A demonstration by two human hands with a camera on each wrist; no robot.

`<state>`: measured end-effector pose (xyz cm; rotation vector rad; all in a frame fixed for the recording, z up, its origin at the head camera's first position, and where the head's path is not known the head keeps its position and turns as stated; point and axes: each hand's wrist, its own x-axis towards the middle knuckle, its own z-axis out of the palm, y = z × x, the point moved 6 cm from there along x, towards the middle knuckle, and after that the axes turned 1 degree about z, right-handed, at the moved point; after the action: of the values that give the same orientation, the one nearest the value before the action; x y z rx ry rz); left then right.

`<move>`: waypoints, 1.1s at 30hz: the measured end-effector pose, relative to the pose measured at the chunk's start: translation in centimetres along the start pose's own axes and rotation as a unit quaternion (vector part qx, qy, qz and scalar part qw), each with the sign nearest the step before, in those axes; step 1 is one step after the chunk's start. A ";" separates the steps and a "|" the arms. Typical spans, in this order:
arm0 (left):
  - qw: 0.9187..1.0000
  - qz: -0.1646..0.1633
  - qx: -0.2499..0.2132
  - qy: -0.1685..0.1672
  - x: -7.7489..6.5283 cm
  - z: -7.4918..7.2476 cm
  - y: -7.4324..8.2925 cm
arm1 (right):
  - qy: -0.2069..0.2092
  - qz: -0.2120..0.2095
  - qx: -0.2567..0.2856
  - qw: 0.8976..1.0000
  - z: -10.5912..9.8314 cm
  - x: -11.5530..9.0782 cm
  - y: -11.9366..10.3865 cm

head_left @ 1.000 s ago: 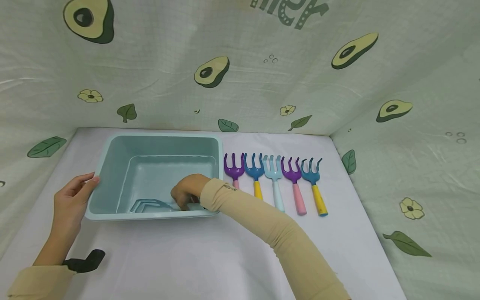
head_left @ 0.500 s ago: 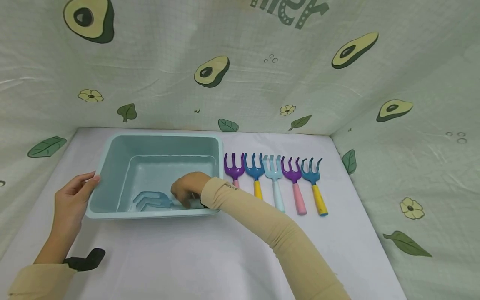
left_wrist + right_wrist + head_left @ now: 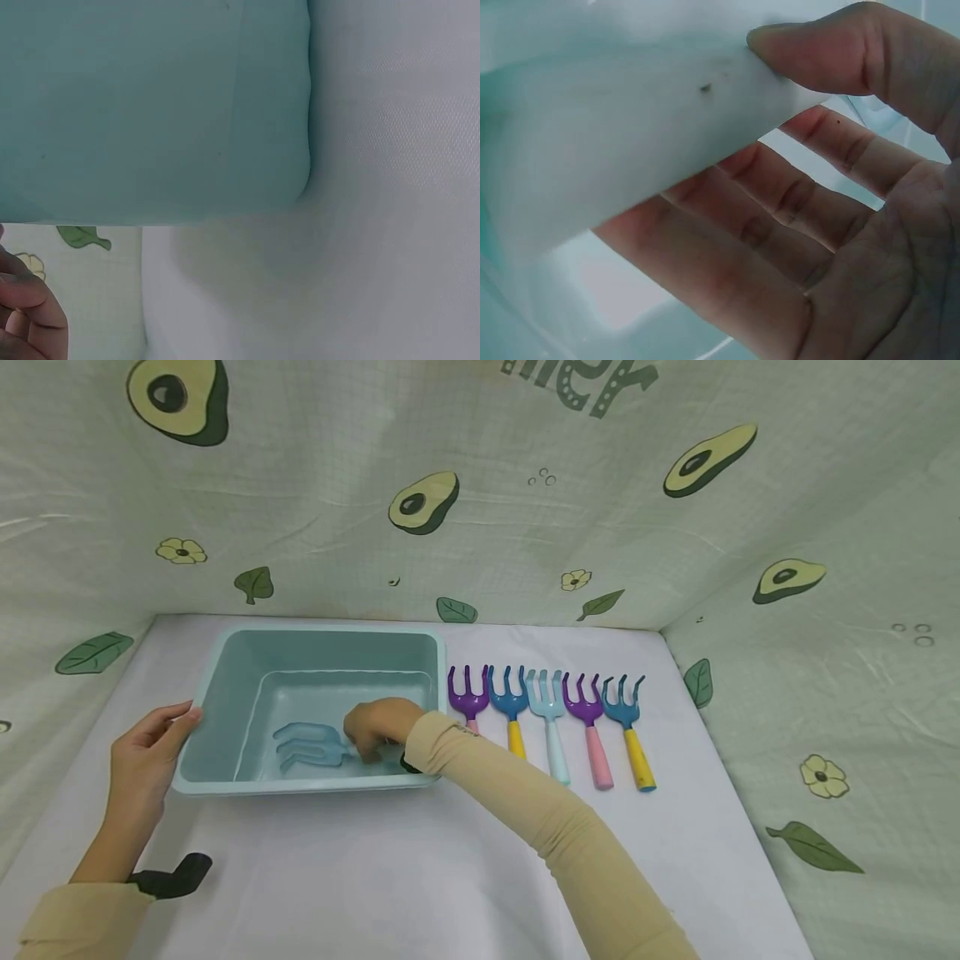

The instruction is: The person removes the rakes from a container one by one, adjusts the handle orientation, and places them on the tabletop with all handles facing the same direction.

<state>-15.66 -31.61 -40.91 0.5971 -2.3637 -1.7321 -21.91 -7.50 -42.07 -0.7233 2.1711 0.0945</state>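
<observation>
A pale green-blue plastic bin [image 3: 300, 789] stands on the white cloth. My left hand [image 3: 146, 752] holds its left rim, thumb on top near the front corner; in the left wrist view the bin's outer wall [image 3: 150, 112] fills much of the picture. Inside the bin, my right hand [image 3: 381, 727] holds a light blue hand rake [image 3: 311, 745] whose prongs point left. The right wrist view shows its thick pale handle [image 3: 645, 127] between the thumb above and the fingers [image 3: 727, 255] below. From the head view, the hand hides most of that handle.
To the bin's right lie several hand rakes in a row, prongs away from me: purple with pink handles [image 3: 597, 758], blue with yellow handles [image 3: 639, 762], and one all light blue [image 3: 551, 722]. A cloth [image 3: 525, 543] printed with avocados hangs behind and at the sides.
The light blue rake has come away from the bin's front wall, shifting back and slightly right, its prongs turned more into view. My right hand has moved back with it; the left stays put.
</observation>
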 end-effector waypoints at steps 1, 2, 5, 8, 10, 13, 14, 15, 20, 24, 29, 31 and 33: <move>1.000 0.000 0.001 0.000 0.0 0.0 0.0 | 0.001 -0.002 0.003 1.000 -0.1 0.0 0.0; 1.000 0.001 0.002 0.000 0.0 0.0 0.1 | 0.003 -0.004 0.007 1.000 -0.2 -0.1 0.1; 1.000 0.001 0.004 0.000 0.0 0.0 0.1 | 0.012 -0.015 0.017 1.000 -0.8 -0.3 0.2; 1.000 -0.001 0.002 -0.001 0.1 0.1 0.0 | 0.025 -0.019 0.037 0.999 -1.4 -0.7 0.4; 1.000 -0.003 -0.001 -0.002 0.2 0.0 0.0 | 0.032 -0.023 0.053 0.998 -1.8 -1.0 0.5; 1.000 -0.004 0.000 -0.004 0.3 0.1 -0.1 | 0.043 -0.037 0.080 0.995 -2.4 -1.6 0.7; 1.000 -0.004 0.001 -0.004 0.3 0.0 -0.1 | 0.047 -0.042 0.090 0.994 -2.6 -1.8 0.8; 1.000 -0.005 0.002 -0.005 0.3 0.0 -0.2 | 0.047 -0.047 0.103 0.992 -2.8 -2.1 0.9; 1.000 -0.012 0.000 -0.012 0.5 0.1 -0.3 | 0.060 -0.069 0.154 0.984 -3.7 -3.5 1.6; 1.000 -0.013 0.003 -0.014 0.6 0.2 -0.2 | 0.071 -0.094 0.200 0.973 -4.3 -4.5 2.5; 1.000 -0.018 0.005 -0.011 0.6 0.3 -0.3 | 0.086 -0.119 0.255 0.956 -4.7 -5.8 3.7; 1.000 -0.020 0.006 -0.011 0.6 0.3 -0.3 | 0.092 -0.125 0.277 0.948 -4.9 -6.6 4.1; 1.000 -0.022 0.007 -0.010 0.7 0.3 -0.3 | 0.099 -0.131 0.296 0.941 -4.9 -7.3 4.6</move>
<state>-16.30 -31.73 -41.39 0.6412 -2.3951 -1.7486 -24.16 -1.73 -34.26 -0.6733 2.0981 -0.7697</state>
